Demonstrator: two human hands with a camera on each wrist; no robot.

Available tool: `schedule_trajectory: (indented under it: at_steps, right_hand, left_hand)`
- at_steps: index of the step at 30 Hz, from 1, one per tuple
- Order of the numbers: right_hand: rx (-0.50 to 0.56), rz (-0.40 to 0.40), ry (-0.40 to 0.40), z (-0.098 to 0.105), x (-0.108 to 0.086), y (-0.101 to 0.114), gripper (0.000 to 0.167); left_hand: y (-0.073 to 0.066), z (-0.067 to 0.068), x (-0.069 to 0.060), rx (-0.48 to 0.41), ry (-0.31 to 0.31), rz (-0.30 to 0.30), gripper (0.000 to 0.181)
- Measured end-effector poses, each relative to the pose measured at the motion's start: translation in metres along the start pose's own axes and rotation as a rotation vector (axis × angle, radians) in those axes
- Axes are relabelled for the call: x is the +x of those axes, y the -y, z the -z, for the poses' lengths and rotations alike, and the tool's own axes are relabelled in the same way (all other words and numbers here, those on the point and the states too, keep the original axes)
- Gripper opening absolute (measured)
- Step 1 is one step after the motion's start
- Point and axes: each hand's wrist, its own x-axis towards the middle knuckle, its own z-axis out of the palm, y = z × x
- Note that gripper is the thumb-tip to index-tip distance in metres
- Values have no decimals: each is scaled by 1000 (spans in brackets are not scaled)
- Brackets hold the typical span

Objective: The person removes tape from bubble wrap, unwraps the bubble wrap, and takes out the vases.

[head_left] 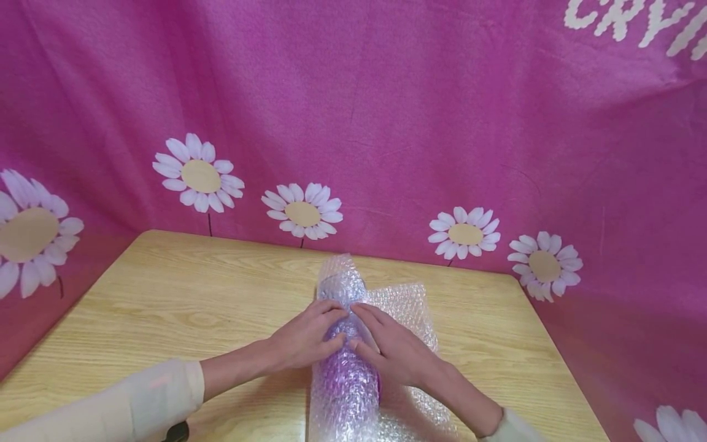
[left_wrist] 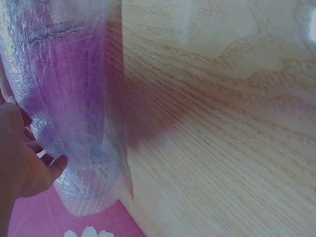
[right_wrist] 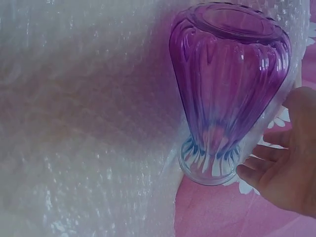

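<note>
The glass vase (right_wrist: 227, 89) lies on its side on the worktop (head_left: 193, 294), purple base toward the person and clear blue-tinted mouth toward the pink backdrop (head_left: 386, 123). Bubble wrap (head_left: 345, 393) covers its left side and top; the right wrist view shows its right side bare, with a loose flap of the same sheet spread beside it. The left hand (head_left: 312, 334) and right hand (head_left: 397, 347) meet over the wrapped upper surface, fingers bent against the film; whether they pinch it or merely press cannot be determined. The step is judged to be wrapping. Good practice would be to keep the covering layer snug with one hand and roll the vase evenly toward the loose flap, keeping the film square to its length. Pressure at the narrow neck should be light. Film extends past the mouth; that surplus would best be folded in for protection.
</note>
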Motion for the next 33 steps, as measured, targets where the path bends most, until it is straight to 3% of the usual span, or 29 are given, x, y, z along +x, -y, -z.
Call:
schedule_trajectory:
  at_steps: [12,33]
  right_hand:
    - [-12,-24,72,-4,-1,1,65]
    - [27,-1,59,-12,-7,-7,58]
  left_hand:
    - [0,1,0,-1,23,9,47]
    - [4,4,-3,5,16,-31,43]
